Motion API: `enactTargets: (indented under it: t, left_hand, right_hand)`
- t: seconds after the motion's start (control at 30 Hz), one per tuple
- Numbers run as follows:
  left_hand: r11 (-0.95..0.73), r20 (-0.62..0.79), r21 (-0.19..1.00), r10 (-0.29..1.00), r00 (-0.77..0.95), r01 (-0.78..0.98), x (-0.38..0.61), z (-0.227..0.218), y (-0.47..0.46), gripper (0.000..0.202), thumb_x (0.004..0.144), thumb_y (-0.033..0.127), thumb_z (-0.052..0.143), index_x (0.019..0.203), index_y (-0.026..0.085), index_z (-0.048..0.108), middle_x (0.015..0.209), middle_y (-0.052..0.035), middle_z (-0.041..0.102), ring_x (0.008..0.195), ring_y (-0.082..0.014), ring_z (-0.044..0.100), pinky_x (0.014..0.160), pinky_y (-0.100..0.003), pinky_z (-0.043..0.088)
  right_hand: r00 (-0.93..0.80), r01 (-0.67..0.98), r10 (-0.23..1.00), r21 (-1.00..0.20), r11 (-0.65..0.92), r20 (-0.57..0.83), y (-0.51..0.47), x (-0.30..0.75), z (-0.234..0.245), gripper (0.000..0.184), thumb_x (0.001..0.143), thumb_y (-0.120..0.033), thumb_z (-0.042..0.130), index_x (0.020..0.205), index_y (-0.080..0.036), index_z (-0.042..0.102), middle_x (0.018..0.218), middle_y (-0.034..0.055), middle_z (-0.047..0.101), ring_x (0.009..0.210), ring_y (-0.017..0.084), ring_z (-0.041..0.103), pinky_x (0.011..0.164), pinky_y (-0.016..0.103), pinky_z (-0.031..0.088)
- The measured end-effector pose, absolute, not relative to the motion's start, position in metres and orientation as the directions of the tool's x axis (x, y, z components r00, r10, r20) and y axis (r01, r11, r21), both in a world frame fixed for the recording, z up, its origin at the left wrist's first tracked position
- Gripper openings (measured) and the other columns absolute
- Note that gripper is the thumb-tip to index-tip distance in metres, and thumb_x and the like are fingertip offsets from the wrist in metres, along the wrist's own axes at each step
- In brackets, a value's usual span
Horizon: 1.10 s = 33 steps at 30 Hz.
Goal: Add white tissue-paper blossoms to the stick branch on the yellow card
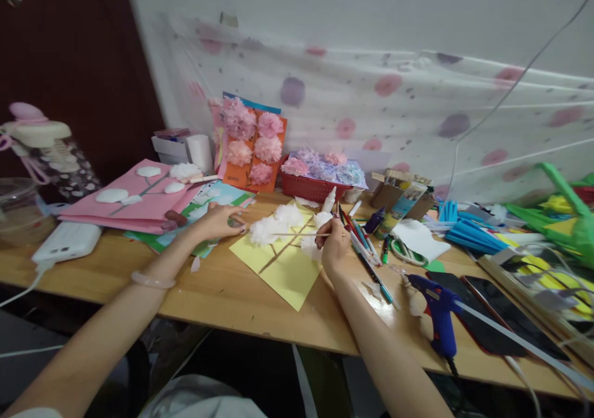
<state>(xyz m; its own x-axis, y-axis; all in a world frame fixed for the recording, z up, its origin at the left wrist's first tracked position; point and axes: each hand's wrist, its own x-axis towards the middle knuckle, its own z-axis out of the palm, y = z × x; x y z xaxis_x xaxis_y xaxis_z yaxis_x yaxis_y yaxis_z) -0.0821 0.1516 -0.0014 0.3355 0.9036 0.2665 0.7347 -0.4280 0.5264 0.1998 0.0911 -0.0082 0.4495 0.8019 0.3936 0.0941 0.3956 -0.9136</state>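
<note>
A yellow card [283, 269] lies on the wooden table [218, 294] with thin stick stems and white tissue puffs [271, 223] glued on it. My right hand [333, 245] is closed around a thin wooden stick [297, 234] that points left across the card toward the puffs. My left hand [221, 220] rests on the table left of the card, fingers curled, fingertips near the card's corner and the white puff. Whether the left hand holds anything I cannot make out.
Pink cards with white puffs [134, 198] lie at left. An orange card with pink paper flowers [253, 146] and a red basket [309, 186] stand behind. Markers [366, 251], a blue glue gun [439, 316], phones [492, 319], blue and green paper lie at right.
</note>
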Motion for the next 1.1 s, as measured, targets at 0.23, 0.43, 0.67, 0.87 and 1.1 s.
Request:
enactTargets:
  t: [0.23, 0.43, 0.67, 0.87, 1.1]
  left_hand:
    - [-0.436, 0.215, 0.409, 0.900, 0.379, 0.802, -0.079, 0.004, 0.147, 0.048, 0.075, 0.024, 0.058, 0.123, 0.021, 0.062, 0.086, -0.0047, 0.078, 0.100, -0.0260, 0.069, 0.108, -0.045, 0.024]
    - [-0.463, 0.262, 0.470, 0.886, 0.382, 0.751, -0.079, 0.005, 0.147, 0.054, 0.077, 0.021, 0.052, 0.130, 0.016, 0.054, 0.090, -0.0059, 0.078, 0.091, -0.0221, 0.071, 0.095, -0.037, 0.042]
    - [-0.463, 0.459, 0.679, 0.873, 0.163, 0.570, -0.071, 0.006, 0.146, 0.046, 0.073, 0.025, 0.061, 0.118, 0.018, 0.057, 0.089, -0.0057, 0.076, 0.089, -0.0222, 0.071, 0.085, -0.035, 0.051]
    - [-0.360, 0.339, 0.929, 0.921, 0.193, 0.086, -0.058, 0.011, 0.138, 0.059, 0.064, 0.031, 0.074, 0.117, 0.015, 0.054, 0.091, -0.0082, 0.076, 0.091, -0.0242, 0.071, 0.085, -0.039, 0.053]
    - [-0.243, 0.235, 0.970, 0.930, 0.282, -0.007, -0.047, 0.007, 0.131, 0.066, 0.062, 0.029, 0.080, 0.121, 0.015, 0.053, 0.091, -0.0097, 0.077, 0.091, -0.0242, 0.071, 0.085, -0.039, 0.052]
  right_hand:
    - [0.500, -0.015, 0.812, -0.935, 0.355, 0.300, 0.100, 0.205, -0.012, 0.045, 0.088, -0.036, 0.037, 0.046, -0.023, 0.048, 0.034, -0.0031, 0.043, 0.032, 0.011, 0.040, 0.037, 0.024, 0.031]
    - [0.502, -0.031, 0.813, -0.934, 0.356, 0.293, 0.101, 0.206, -0.014, 0.042, 0.086, -0.032, 0.037, 0.047, -0.023, 0.048, 0.034, -0.0034, 0.043, 0.031, 0.011, 0.039, 0.036, 0.023, 0.030]
    - [0.505, -0.103, 0.819, -0.924, 0.369, 0.271, 0.102, 0.204, -0.012, 0.036, 0.086, -0.035, 0.043, 0.055, -0.020, 0.051, 0.043, -0.0040, 0.048, 0.036, 0.009, 0.044, 0.038, 0.021, 0.034]
    - [0.372, -0.197, 0.894, -0.920, 0.339, 0.250, 0.102, 0.198, -0.010, 0.032, 0.085, -0.042, 0.051, 0.064, -0.018, 0.055, 0.055, -0.0038, 0.054, 0.039, 0.008, 0.046, 0.037, 0.020, 0.037]
    - [0.278, -0.104, 0.926, -0.950, 0.295, 0.257, 0.094, 0.194, -0.006, 0.043, 0.088, -0.042, 0.042, 0.054, -0.018, 0.054, 0.039, -0.0025, 0.048, 0.032, 0.009, 0.044, 0.034, 0.020, 0.033]
